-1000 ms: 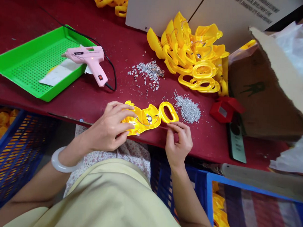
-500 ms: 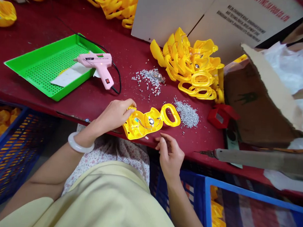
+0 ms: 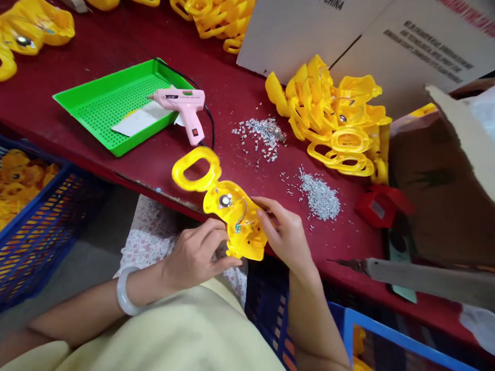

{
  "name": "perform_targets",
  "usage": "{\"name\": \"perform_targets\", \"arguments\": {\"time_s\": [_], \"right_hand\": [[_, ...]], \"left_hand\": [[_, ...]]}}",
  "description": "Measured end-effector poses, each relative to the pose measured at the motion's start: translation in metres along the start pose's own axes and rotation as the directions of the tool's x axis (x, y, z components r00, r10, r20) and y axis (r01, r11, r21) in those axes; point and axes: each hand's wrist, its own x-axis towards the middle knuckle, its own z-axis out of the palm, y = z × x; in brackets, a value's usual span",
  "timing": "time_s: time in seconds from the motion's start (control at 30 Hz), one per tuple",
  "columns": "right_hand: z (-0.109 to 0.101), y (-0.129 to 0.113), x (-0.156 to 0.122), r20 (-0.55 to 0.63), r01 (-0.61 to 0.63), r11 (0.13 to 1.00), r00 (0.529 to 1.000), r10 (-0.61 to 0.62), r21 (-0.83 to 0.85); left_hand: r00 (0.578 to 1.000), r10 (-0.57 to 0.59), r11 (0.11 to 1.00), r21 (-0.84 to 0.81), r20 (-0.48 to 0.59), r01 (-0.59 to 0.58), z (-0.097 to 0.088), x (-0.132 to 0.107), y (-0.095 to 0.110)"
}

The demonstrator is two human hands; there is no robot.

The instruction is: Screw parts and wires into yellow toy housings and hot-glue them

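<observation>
Fingers (image 3: 217,233) of the left hand (image 3: 194,254), slightly spread, curve against the lower end of a yellow plastic loop-handled casing (image 3: 246,231), their grip unclear; a white bangle (image 3: 124,292) circles that wrist. The casing, bearing a metal disc (image 3: 225,201) and thin wire (image 3: 243,212), is raised over the front edge of the dark red table (image 3: 150,168). Pressed-together fingers (image 3: 269,210) of the right hand (image 3: 288,235) pinch its edge. Farther right lie a heap of silver granules (image 3: 320,196) and a pile of yellow plastic casings (image 3: 339,124).
</observation>
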Motion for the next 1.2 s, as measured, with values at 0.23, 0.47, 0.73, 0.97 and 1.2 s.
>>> {"name": "perform_targets", "arguments": {"time_s": [0.23,0.47,0.73,0.97,1.2], "right_hand": [[-0.003,-0.003,0.032,0.113,0.129,0.987,0.987,-0.118,-0.094],[-0.001,0.004,0.030,-0.208,0.132,0.956,0.960,-0.189,-0.260],[-0.005,0.002,0.008,-0.411,0.085,0.964,0.893,-0.186,-0.252],[0.005,0.007,-0.001,-0.456,-0.103,0.928,0.848,0.270,0.358],[0.011,0.017,-0.001,-0.400,-0.166,0.815,0.806,0.437,0.555]], "left_hand": [[0.985,0.170,0.935,0.314,0.010,-0.165,-0.011,0.019,0.000],[0.954,0.083,0.947,0.275,0.287,-0.165,0.004,0.057,-0.011],[0.950,-0.027,0.957,0.284,0.311,-0.066,0.005,0.062,-0.004],[0.967,-0.046,0.962,0.273,0.252,-0.026,0.016,0.087,0.011],[0.977,-0.067,0.985,0.167,0.203,0.033,0.036,0.095,0.002]]}}
